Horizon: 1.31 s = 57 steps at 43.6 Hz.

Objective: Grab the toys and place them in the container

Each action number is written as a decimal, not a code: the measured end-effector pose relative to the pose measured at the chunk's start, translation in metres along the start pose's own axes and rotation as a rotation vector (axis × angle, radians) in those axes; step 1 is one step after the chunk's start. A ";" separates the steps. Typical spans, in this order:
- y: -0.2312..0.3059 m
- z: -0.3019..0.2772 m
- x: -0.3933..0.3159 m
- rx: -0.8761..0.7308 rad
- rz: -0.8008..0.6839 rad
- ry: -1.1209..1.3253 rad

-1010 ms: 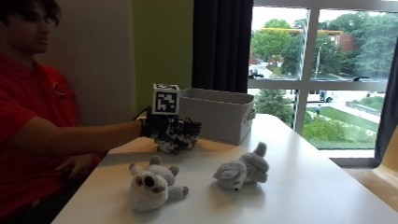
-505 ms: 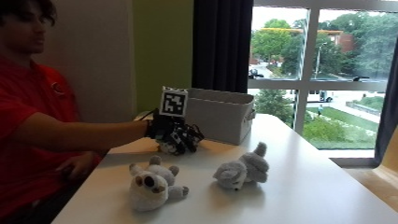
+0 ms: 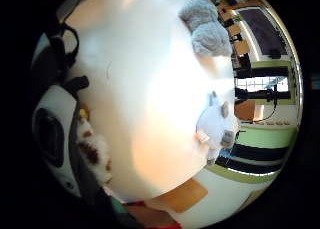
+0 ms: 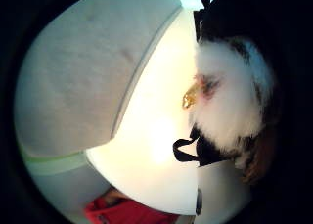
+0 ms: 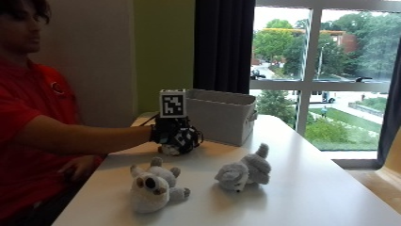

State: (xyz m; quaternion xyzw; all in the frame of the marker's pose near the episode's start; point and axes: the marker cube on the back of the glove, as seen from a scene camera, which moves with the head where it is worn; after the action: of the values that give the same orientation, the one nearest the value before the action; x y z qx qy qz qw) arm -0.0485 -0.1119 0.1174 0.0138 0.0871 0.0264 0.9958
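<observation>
On the white table (image 5: 313,188), just in front of the grey fabric container (image 5: 222,115), the gloved right hand (image 5: 175,134) is lifted a little off the surface with a small plush toy (image 5: 169,149) bunched under its palm. The toy's pale underside peeks out below the glove in the outside view, and in the thumb-side palm view its white fur, brown patches and a small yellow beak-like bit (image 4: 190,99) sit pressed right against the hand, so the fingers appear to be curled round it, though the glove hides the exact hold. The container's grey wall (image 4: 83,82) fills much of that same view, close beside the hand. Nearer the table's front edge, two more toys lie well apart from the hand: a white plush with dark eyes and grey ears (image 5: 153,187), sitting upright, and beside it a grey plush (image 5: 244,170) lying on its side with one ear raised. Both show on the tabletop in the little-finger-side view as well, the white one (image 3: 216,126) and the grey one (image 3: 206,26). The person's bare left hand (image 5: 78,168) rests below the table's edge.
</observation>
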 end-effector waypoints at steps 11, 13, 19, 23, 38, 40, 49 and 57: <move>-0.007 0.001 0.009 0.061 -0.099 0.022; -0.009 0.000 0.009 0.074 -0.099 0.024; -0.011 -0.006 0.003 0.108 -0.118 -0.055; -0.013 -0.007 0.012 0.117 -0.086 0.008; -0.015 -0.092 0.010 0.169 -0.154 -0.234; -0.019 -0.108 0.008 0.168 -0.153 -0.232; -0.047 -0.203 -0.018 0.248 -0.095 -0.130; -0.073 -0.245 -0.042 0.291 -0.169 -0.076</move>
State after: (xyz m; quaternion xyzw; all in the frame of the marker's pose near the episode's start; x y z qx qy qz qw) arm -0.1294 -0.1811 -0.1192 0.1512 0.0533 -0.0706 0.9845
